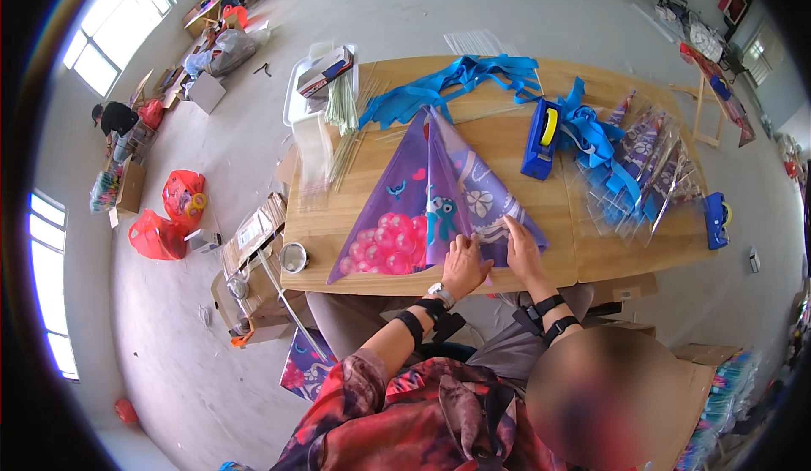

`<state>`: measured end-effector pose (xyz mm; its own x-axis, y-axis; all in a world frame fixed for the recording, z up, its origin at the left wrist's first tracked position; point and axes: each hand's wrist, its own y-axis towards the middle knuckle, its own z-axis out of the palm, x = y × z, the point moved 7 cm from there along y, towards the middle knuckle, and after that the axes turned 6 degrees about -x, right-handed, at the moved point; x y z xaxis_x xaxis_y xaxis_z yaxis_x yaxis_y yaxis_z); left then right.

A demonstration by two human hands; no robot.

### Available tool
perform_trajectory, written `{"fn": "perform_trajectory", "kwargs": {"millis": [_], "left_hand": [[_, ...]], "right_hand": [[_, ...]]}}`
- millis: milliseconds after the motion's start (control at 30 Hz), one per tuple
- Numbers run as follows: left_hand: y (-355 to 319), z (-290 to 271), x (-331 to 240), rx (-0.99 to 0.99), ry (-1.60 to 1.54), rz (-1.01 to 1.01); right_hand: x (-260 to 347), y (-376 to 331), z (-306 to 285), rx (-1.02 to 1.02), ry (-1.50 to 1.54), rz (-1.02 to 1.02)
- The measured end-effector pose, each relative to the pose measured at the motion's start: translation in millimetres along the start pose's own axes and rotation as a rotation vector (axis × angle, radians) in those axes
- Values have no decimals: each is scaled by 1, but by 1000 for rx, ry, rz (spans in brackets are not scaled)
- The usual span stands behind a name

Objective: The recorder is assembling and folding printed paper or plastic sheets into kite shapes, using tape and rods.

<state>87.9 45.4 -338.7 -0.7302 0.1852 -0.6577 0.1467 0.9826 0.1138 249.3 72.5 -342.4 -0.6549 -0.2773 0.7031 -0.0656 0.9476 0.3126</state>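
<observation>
A triangular purple kite (384, 192) lies on the wooden table in front of me, its tip pointing away. Pink balloons, a red heart and blue cartoon figures are printed on its left part, pale flowers on its right, and a fold runs down its middle. My left hand (463, 266) is closed at the lower middle of the kite, its fingers curled on the sheet near the bottom edge. Over the lower right part rests my right hand (524, 250), open, with fingers stretched toward the left one. What lies under my palms is hidden.
Blue fabric strips (456, 82) lie beyond the kite. A blue tape dispenser (541, 137) stands to its right, before several wrapped kites (650, 163). Another dispenser (717, 220) is at the right edge. A white tray (297, 91), thin sticks (345, 154) and a round tin (294, 257) are left.
</observation>
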Motion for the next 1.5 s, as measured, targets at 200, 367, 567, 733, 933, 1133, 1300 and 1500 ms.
{"fn": "perform_trajectory", "kwargs": {"millis": [200, 367, 567, 733, 933, 1133, 1300, 1500], "left_hand": [[-4, -2, 21, 89, -124, 20], [13, -60, 34, -107, -124, 88], [-8, -44, 62, 64, 388, 168], [2, -37, 65, -4, 391, 208], [16, -27, 63, -61, 394, 183], [-3, -40, 64, -60, 280, 227], [-51, -81, 84, -8, 133, 198], [-117, -236, 189, -577, 615, -424]], "right_hand": [[29, -6, 1, 70, -87, -156], [61, -27, 21, 163, -280, -357], [59, -38, 28, 237, -353, -321], [55, -32, 29, 242, -351, -293], [34, -12, 27, 264, -341, -322], [69, -19, 28, 195, -499, -433], [60, -33, 36, 264, -394, -403], [60, -32, 36, 254, -334, -380]]}}
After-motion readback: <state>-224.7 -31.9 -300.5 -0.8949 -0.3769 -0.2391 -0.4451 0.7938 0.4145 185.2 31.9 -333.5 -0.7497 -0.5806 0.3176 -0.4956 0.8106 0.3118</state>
